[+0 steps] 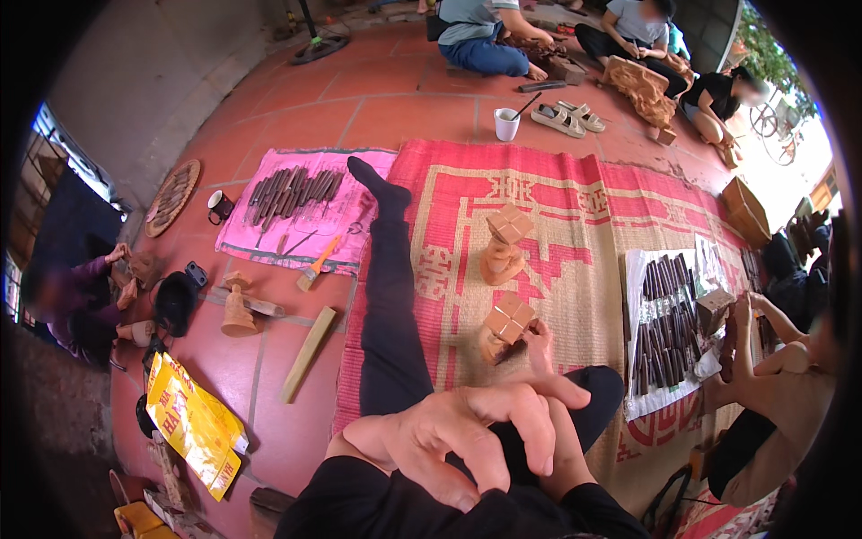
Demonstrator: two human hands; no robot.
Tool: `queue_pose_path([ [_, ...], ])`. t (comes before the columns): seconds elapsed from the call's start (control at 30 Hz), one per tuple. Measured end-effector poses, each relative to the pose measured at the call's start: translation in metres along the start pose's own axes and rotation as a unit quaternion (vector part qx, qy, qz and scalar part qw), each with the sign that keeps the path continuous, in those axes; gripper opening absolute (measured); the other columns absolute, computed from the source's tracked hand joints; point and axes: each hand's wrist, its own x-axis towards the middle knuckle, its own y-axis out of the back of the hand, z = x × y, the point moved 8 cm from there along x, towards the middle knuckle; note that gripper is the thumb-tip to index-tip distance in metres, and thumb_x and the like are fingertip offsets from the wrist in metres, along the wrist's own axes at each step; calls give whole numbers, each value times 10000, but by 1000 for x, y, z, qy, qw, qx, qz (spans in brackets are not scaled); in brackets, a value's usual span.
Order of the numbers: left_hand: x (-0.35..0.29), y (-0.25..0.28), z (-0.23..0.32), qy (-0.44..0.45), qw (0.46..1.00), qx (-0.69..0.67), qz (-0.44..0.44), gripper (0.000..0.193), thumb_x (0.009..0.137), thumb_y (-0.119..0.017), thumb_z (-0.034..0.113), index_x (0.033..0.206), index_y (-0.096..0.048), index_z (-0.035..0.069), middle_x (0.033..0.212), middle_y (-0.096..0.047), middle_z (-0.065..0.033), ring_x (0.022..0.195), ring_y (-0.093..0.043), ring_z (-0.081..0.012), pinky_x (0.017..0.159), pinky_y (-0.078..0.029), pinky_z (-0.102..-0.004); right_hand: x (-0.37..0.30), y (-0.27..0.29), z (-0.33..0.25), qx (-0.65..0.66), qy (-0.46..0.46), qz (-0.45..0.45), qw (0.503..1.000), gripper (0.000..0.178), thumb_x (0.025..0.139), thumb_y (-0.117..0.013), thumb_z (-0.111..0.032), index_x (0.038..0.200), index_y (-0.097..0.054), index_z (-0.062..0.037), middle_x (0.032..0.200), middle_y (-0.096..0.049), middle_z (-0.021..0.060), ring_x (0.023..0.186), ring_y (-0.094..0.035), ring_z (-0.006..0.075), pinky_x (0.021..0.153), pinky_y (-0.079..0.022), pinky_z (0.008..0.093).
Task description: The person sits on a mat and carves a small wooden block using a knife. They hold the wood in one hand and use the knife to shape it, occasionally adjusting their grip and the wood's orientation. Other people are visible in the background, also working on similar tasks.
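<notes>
In front of me stands a small wooden carving with a square, cross-lined top. My right hand is closed on its right side; part of the carving's lower body is hidden, and a dark patch shows beside the fingers. My left hand hovers close to the camera over my lap, in front of my right forearm. Its fingers are bent but apart, with nothing visible in them. A similar carved figure, also square-topped, stands upright just beyond on the red and straw-coloured mat.
Left of my outstretched leg, a pink cloth bears many carving tools and a brush. A turned wooden piece, a wood strip and a yellow bag lie nearer. More tools are at right, beside another person.
</notes>
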Motion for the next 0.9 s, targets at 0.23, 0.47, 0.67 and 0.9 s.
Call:
queue_pose_path([
  [0.23, 10, 14, -3, 67, 995, -2, 70, 205, 925, -658, 303, 815, -748, 155, 1132, -586, -97, 1354, -322, -433, 1015, -314, -438, 13, 20, 24, -45, 13, 21, 999, 84, 825, -660, 16, 887, -605, -1, 853, -644, 29, 775, -580, 86, 696, -465, 229],
  [0.47, 10, 8, 13, -95, 993, 65, 22, 154, 897, -671, 302, 892, -749, 170, 1169, -578, -120, 1327, -329, -501, 958, -388, -488, 13, 10, 27, -52, -1, 15, 999, 103, 825, -692, -1, 887, -609, -3, 860, -643, 19, 784, -579, 84, 701, -468, 230],
  [0.67, 10, 4, -3, -37, 999, 39, 4, 174, 899, -680, 300, 927, -744, 141, 1162, -589, -171, 1299, -374, -503, 964, -383, -473, -5, 8, -14, -65, -5, 25, 998, 99, 827, -677, 18, 908, -620, 3, 860, -647, 19, 826, -598, 88, 775, -471, 232],
  [0.9, -52, 109, -59, 213, 856, 346, 319, 273, 883, -671, 187, 1112, -635, 44, 1159, -575, -67, 1097, -510, -171, 989, -372, -324, 1, 8, -8, -133, 25, 48, 990, 111, 796, -667, 20, 901, -631, 26, 851, -671, 41, 804, -620, 102, 719, -494, 245],
])
